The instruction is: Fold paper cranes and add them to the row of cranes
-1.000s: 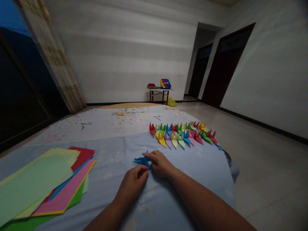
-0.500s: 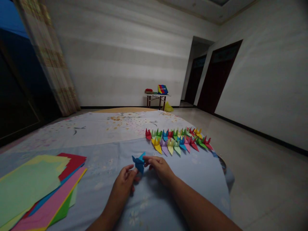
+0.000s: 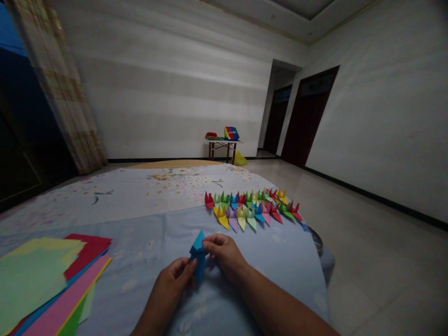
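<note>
A blue paper crane (image 3: 199,255) is held between my two hands, just above the blue cloth. My left hand (image 3: 177,274) pinches its lower left side between thumb and fingers. On its right, my right hand (image 3: 224,252) grips a part of the crane with thumb and forefinger, and the fingertips hide some of the folds. Beyond my hands, folded paper cranes (image 3: 241,217) of many colours stand in two rows.
Coloured paper sheets (image 3: 31,270) lie in an overlapping pile at the left. A blue cloth (image 3: 140,289) covers the near table, and a white flowered cloth (image 3: 126,186) the far part. By the wall stands a small table (image 3: 220,142) with a colourful box (image 3: 231,133).
The blue crane has turned and now shows a narrower, more upright shape. Both hands sit slightly lower in view, still at the crane. The whole view has shifted a little.
</note>
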